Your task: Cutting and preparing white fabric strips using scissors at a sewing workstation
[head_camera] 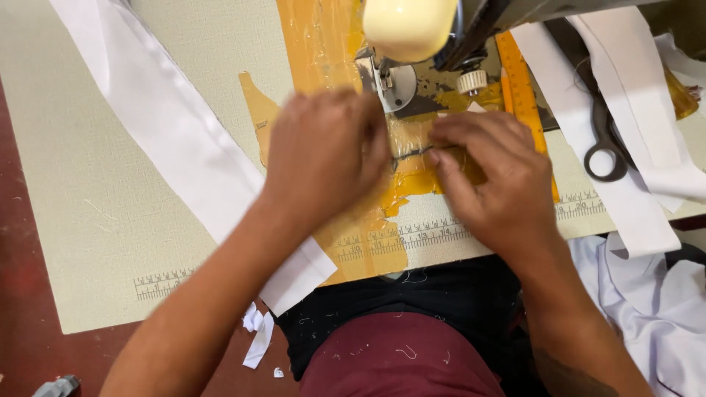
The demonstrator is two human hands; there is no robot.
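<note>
Grip on both sides closes around a small, thin dark piece, pinched between the left hand and right hand just before the sewing machine. It lies crosswise, fingertips nearly touching. A white fabric strip and scissors flank them on the surface.

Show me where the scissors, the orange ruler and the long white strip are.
Scissors (604, 147): head view, on the grey handle loop.
Orange ruler (519, 81): head view, on its upper half, right of the machine.
White strip (173, 125): head view, mid-length, left of the left hand.
</note>
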